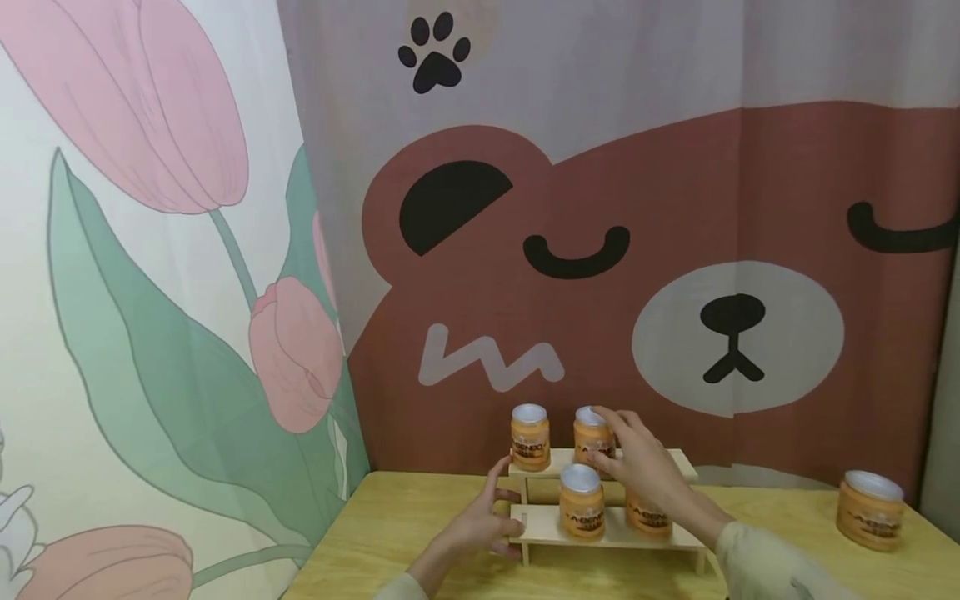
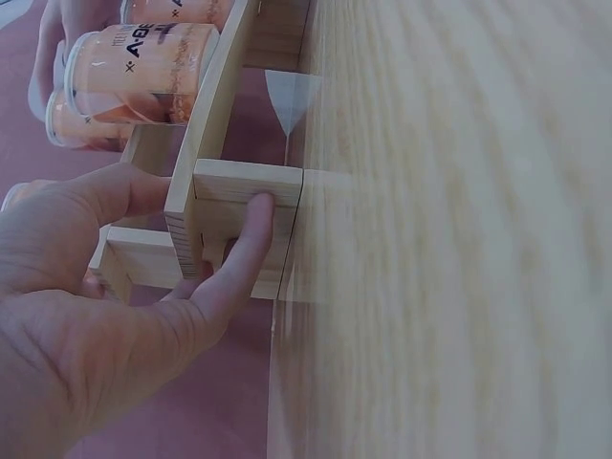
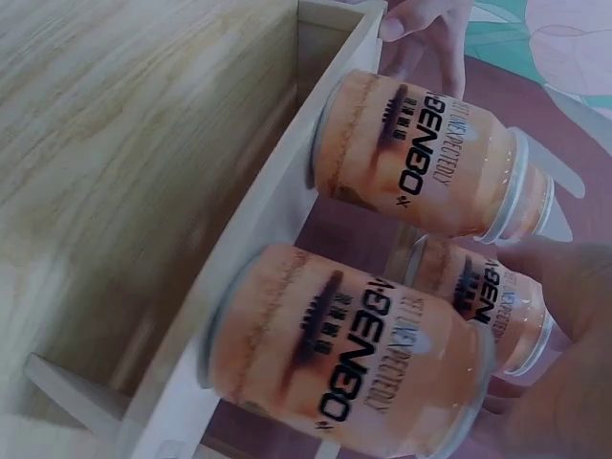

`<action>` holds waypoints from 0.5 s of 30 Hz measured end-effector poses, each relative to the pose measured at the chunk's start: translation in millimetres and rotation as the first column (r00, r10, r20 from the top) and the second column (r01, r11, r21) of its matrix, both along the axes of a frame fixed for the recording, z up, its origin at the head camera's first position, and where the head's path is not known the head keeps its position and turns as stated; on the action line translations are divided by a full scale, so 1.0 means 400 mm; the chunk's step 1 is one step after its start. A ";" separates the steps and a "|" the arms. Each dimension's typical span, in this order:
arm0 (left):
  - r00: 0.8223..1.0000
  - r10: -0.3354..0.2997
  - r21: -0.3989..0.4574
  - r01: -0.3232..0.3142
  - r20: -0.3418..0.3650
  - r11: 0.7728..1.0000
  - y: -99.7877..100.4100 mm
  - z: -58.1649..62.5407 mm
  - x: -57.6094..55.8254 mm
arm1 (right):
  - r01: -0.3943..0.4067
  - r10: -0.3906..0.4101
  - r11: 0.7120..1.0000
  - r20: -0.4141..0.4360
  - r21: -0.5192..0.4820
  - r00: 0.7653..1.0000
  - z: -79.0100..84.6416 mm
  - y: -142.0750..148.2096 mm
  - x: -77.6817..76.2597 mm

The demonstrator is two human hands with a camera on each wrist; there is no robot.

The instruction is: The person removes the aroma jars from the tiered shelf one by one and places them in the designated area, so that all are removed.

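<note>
My right hand [image 1: 648, 467] grasps an orange A-BENDO can [image 1: 589, 439] with a silvery lid, upright on the upper tier of a two-step wooden rack [image 1: 542, 525]. My left hand [image 1: 480, 525] clasps the rack's left end, a finger [image 2: 251, 239] against its leg. A matching upper-left can [image 1: 530, 443] stands beside the one I hold; the lower tier carries two lower cans [image 1: 582, 510], one partly behind my right wrist. Another, the far-right can [image 1: 870, 512], sits directly on the bench [image 1: 795, 542], well apart.
</note>
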State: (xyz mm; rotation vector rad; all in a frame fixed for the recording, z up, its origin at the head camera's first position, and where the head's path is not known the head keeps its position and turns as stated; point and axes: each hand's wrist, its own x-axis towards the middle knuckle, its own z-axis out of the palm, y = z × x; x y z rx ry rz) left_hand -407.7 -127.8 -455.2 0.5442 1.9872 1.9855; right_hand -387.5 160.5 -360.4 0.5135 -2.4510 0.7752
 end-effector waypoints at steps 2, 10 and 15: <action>1.000 0.000 0.002 0.000 0.004 1.000 0.001 0.001 0.001 | -0.018 0.018 1.000 0.028 0.006 0.999 0.006 -0.005 -0.004; 1.000 0.004 -0.004 -0.004 -0.007 1.000 0.003 0.004 0.004 | -0.052 0.059 0.997 0.115 -0.058 0.992 0.015 -0.010 -0.028; 1.000 -0.010 0.006 0.010 -0.009 1.000 -0.001 0.001 0.000 | -0.119 0.141 0.983 0.157 -0.143 0.977 0.016 -0.003 -0.056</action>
